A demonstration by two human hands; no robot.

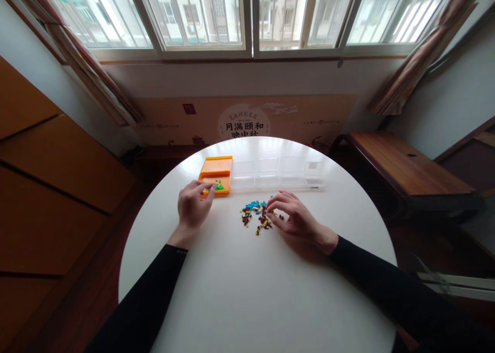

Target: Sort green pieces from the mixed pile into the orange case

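My left hand [194, 202] is at the near edge of an orange two-part tray [216, 165]. Its thumb and forefinger are pinched together over small green building-block pieces [219, 186] in the near compartment; anything between the fingertips is too small to make out. My right hand [296, 216] hovers low over the right side of a loose pile of tiny pieces, its fingers curved and apart. Blue pieces [254, 205] lie at the back of that pile. Dark brown pieces [264, 221] and a few yellow ones are mixed in front, partly hidden by my right fingers.
A clear plastic compartment box [266, 180] adjoins the orange tray's right side along the back of the round white table [247, 286]. A small dark item [314, 188] lies in its right end. Beyond stand a wooden bench [410, 162], a printed cardboard panel [320, 115] and windows.
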